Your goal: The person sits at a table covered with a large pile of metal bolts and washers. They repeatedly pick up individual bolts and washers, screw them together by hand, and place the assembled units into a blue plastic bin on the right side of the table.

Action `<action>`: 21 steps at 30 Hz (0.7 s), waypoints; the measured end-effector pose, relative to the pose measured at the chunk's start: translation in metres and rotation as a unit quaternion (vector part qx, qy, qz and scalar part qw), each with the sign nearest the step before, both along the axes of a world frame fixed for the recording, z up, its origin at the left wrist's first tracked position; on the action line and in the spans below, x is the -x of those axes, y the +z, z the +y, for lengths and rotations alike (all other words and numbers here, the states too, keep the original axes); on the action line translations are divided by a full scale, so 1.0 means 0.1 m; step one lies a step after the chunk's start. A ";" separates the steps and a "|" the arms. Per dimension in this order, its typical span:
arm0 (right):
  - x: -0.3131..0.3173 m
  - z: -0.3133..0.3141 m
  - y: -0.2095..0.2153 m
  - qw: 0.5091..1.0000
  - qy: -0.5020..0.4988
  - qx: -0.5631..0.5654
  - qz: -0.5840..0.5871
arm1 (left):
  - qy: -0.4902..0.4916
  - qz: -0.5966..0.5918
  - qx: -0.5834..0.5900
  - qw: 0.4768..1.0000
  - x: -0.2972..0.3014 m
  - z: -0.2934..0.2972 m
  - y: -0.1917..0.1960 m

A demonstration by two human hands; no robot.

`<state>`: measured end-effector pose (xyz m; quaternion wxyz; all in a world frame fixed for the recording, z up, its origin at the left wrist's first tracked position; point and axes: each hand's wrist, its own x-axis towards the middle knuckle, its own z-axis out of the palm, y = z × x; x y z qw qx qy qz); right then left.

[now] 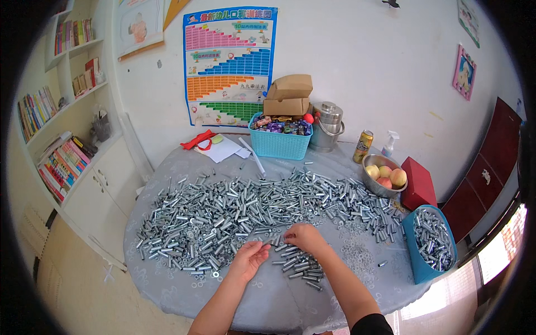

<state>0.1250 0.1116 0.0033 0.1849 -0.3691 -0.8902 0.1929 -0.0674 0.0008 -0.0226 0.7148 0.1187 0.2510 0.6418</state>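
My left hand [250, 261] is over the near middle of the table, thumb and fingers pinched on a slim silver metal piece [268, 242]. Just to its right is my right hand [305, 237], its fingers curled together close to the heap; what they hold, if anything, is too small to make out. Below and between my hands lies a small group of silver metal cylinders [300, 261], sleeve- or bolt-like. Behind them spreads a wide pile of similar metal cylinders [234, 206]. Flat washers [357, 248] are scattered right of my right forearm.
At the right edge stands a blue bin [416, 245] full of metal cylinders. Farther back are a steel bowl of fruit [381, 188], a red box [419, 184], a drink can [363, 147], a metal pot [325, 134] and a turquoise basket [279, 145]. A bookshelf [100, 156] stands left.
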 end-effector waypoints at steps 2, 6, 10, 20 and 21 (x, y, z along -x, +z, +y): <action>-0.03 -0.01 -0.02 0.998 -0.010 -0.044 0.038 | 0.000 0.003 0.005 1.000 0.00 -0.01 0.03; -0.05 -0.20 0.03 0.955 -0.100 0.124 0.251 | -0.001 0.028 0.006 1.000 0.03 0.00 0.00; -0.05 -0.47 0.18 0.911 -0.078 0.191 0.359 | 0.008 0.077 0.006 0.997 -0.03 -0.03 0.06; -0.01 -0.58 0.11 0.959 -0.012 0.017 0.284 | 0.023 0.147 0.004 0.989 -0.06 -0.04 0.09; 0.00 -0.59 0.14 0.962 -0.009 -0.002 0.273 | 0.026 0.156 0.003 0.987 -0.07 -0.04 0.09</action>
